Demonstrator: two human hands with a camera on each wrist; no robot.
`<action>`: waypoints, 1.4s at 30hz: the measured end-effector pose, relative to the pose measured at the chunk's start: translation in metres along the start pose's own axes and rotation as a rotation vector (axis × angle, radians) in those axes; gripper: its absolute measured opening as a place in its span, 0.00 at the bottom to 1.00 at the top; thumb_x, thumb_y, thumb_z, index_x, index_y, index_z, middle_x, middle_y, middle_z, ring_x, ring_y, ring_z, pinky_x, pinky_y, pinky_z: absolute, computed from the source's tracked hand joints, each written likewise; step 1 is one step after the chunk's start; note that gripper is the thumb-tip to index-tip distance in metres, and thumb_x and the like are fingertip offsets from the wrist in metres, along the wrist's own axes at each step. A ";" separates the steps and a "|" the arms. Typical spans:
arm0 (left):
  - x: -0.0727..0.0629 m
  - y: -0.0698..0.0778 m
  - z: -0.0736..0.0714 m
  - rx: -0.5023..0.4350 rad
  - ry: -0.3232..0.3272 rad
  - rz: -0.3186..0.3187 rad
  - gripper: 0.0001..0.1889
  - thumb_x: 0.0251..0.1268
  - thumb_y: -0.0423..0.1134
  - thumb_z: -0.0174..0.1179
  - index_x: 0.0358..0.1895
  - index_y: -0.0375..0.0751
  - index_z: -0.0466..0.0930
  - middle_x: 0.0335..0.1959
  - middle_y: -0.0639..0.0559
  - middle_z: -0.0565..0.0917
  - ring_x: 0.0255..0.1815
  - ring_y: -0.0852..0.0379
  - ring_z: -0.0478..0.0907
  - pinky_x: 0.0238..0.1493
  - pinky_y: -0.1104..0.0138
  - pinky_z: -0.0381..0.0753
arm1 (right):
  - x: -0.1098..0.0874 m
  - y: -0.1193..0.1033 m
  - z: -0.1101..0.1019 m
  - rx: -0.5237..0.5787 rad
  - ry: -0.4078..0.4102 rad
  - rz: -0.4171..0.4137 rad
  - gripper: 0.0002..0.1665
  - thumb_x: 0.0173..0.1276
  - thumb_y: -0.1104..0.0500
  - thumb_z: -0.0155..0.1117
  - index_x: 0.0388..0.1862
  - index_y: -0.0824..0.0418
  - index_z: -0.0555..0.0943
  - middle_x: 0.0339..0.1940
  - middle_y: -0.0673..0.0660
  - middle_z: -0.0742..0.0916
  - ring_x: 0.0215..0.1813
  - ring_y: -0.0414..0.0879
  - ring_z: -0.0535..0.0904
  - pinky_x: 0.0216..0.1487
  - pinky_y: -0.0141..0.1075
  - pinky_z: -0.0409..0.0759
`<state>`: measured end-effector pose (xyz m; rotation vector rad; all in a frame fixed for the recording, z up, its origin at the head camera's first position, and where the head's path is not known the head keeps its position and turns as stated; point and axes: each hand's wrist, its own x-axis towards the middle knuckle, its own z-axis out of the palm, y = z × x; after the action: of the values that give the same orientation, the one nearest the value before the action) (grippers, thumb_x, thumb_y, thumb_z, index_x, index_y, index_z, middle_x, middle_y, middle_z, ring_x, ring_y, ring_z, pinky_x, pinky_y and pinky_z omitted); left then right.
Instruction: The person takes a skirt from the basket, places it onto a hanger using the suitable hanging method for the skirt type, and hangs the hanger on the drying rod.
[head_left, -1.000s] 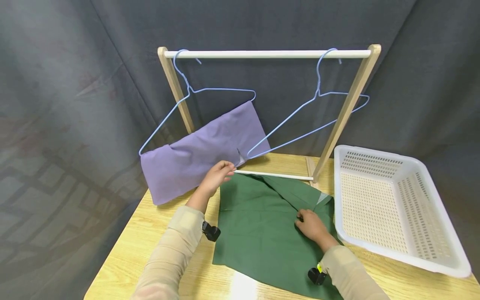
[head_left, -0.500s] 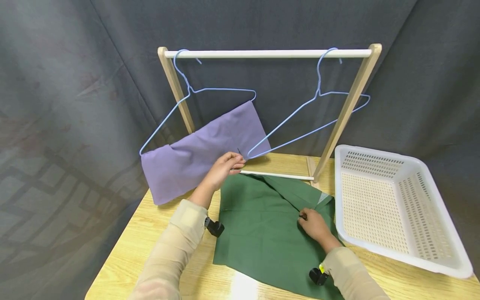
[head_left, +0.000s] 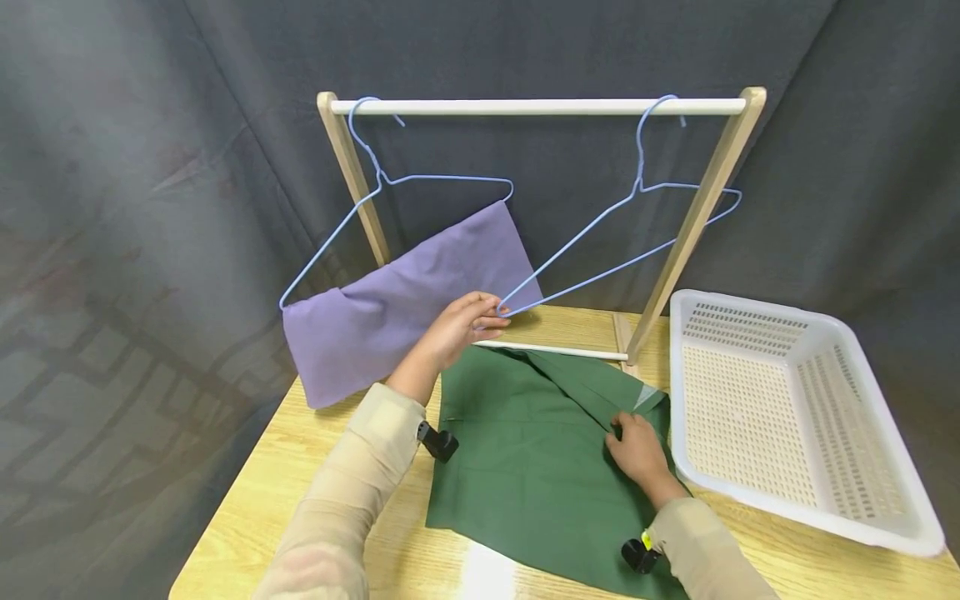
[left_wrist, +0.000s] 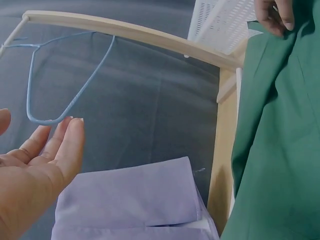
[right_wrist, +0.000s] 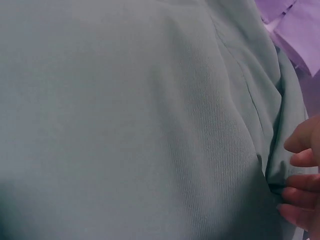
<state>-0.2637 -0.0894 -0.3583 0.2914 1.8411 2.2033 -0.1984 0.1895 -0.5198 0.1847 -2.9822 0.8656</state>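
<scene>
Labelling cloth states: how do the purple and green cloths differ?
Pose: the purple cloth hangs on a blue hanger; the green cloth lies mostly spread on the table.
Contact: the right hand is at the green cloth; the purple cloth has no hand gripping it.
Shared: both are plain-coloured fabric.

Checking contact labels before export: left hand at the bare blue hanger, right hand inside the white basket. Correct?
Not quite: the right hand is at the green cloth on the table, not inside the white basket; the head view shows it. The left hand is at the bare blue hanger, as you say.
</scene>
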 end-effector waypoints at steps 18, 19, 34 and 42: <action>0.011 0.004 0.012 -0.036 -0.071 -0.059 0.09 0.65 0.36 0.41 0.38 0.31 0.66 0.39 0.42 0.70 0.42 0.43 0.73 0.51 0.53 0.66 | -0.018 -0.001 -0.008 0.085 -0.012 -0.007 0.15 0.57 0.63 0.55 0.42 0.71 0.73 0.37 0.65 0.75 0.42 0.58 0.70 0.41 0.49 0.68; 0.012 0.005 0.012 -0.035 -0.073 -0.064 0.09 0.65 0.36 0.41 0.38 0.31 0.66 0.38 0.43 0.70 0.40 0.46 0.73 0.50 0.54 0.67 | -0.019 -0.002 -0.009 0.097 -0.013 -0.004 0.15 0.58 0.63 0.55 0.42 0.71 0.73 0.37 0.64 0.75 0.42 0.58 0.70 0.41 0.49 0.68; 0.023 0.013 0.025 0.039 -0.117 -0.195 0.17 0.66 0.40 0.41 0.48 0.28 0.63 0.42 0.32 0.71 0.26 0.56 0.74 0.36 0.67 0.75 | -0.020 -0.015 -0.025 0.274 -0.038 0.053 0.15 0.61 0.63 0.53 0.44 0.72 0.71 0.41 0.65 0.76 0.44 0.58 0.72 0.42 0.48 0.70; 0.030 0.016 0.031 0.143 -0.101 -0.240 0.23 0.67 0.49 0.39 0.50 0.28 0.63 0.48 0.31 0.70 0.28 0.56 0.73 0.36 0.66 0.74 | -0.020 -0.021 -0.028 0.309 -0.044 0.048 0.15 0.62 0.63 0.51 0.45 0.72 0.71 0.42 0.65 0.76 0.44 0.57 0.72 0.42 0.47 0.69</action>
<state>-0.2836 -0.0534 -0.3371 0.1934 1.8747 1.8697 -0.1760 0.1892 -0.4862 0.1412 -2.8843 1.3416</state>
